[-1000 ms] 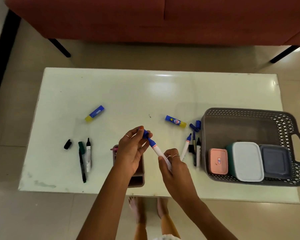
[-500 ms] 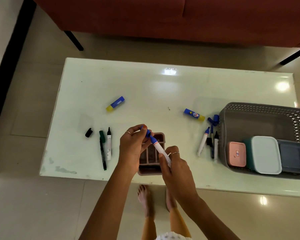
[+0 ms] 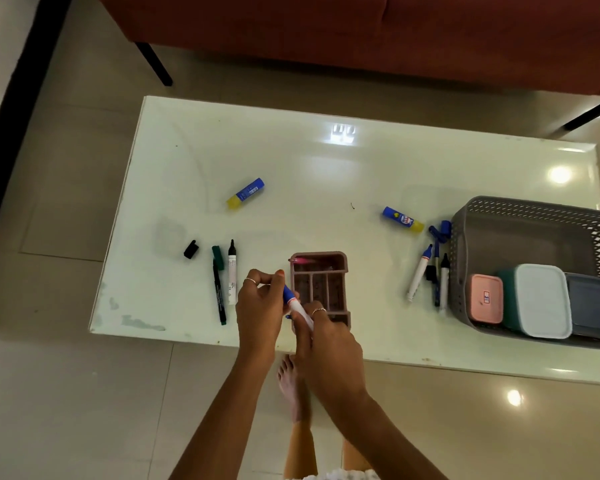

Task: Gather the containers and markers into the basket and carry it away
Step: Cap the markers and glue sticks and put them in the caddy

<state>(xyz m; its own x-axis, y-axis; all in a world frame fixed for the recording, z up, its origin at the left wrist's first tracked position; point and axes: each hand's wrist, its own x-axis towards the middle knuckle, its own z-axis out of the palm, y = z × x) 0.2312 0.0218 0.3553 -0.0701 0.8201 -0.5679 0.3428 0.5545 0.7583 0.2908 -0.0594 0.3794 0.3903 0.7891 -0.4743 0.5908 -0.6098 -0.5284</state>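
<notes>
Hands lowered; both pinch marker (image 3: 297, 306); basket (image 3: 506, 233) (three lidded boxes) unmoved.

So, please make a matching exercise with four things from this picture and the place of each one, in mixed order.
Things:
1. pink container
2. blue marker
3. black cap
4. pink pen

Places:
A. in the compartment tray
B. held by both hands, left hand and right hand
C. in the grey basket
D. alone on the table, left of the green marker

Pairs: 1-C, 2-B, 3-D, 4-A
</notes>
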